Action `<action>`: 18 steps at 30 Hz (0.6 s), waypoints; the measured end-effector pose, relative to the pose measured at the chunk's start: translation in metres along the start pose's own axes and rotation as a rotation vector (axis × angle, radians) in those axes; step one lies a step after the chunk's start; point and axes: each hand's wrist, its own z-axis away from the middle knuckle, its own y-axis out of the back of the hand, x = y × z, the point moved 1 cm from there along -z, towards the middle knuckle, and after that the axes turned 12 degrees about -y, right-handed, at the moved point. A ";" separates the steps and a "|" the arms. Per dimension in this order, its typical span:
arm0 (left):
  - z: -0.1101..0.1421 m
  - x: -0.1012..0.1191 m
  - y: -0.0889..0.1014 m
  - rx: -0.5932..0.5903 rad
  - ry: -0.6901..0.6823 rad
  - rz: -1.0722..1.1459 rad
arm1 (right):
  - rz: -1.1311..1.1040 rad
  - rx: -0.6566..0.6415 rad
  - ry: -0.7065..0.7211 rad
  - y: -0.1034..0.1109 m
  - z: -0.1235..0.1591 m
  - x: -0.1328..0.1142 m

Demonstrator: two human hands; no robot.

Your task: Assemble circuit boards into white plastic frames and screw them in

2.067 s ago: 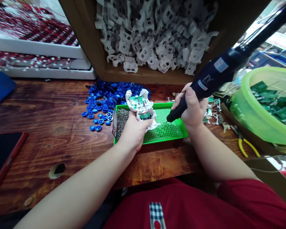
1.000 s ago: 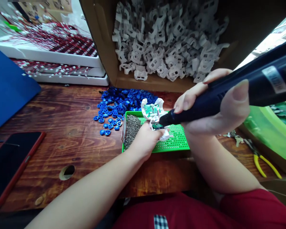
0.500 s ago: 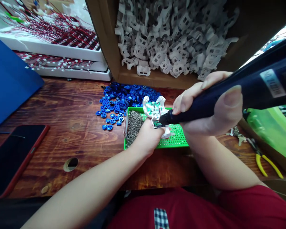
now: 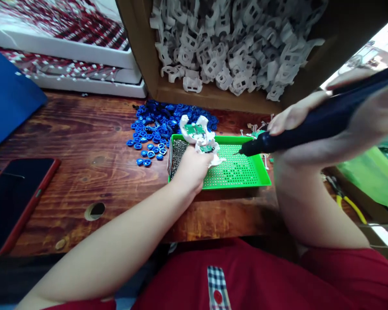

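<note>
My left hand (image 4: 194, 168) is closed round a white plastic housing (image 4: 187, 132) with green circuit boards in it, held above the green tray (image 4: 261, 183). My right hand (image 4: 297, 118) grips a dark electric screwdriver (image 4: 313, 122). Its thin bit points left over the perforated part of the tray, apart from the housing. Small metal screws (image 4: 179, 151) lie heaped at the tray's left end, partly hidden by my left hand.
Blue plastic pieces (image 4: 158, 125) are piled behind the tray. A cardboard box (image 4: 168, 94) of white housings stands at the back. Foam trays (image 4: 93, 82) with red wires are back left. A phone (image 4: 16, 198) lies left; yellow-handled pliers (image 4: 352, 206) lie right.
The screwdriver in my right hand has pulled away from the housing to the right. My left hand still holds the housing, slightly farther left in view. The camera view has shifted a little.
</note>
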 end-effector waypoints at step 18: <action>-0.003 0.003 0.000 0.065 -0.091 0.056 | 0.013 -0.147 0.024 0.008 0.015 0.056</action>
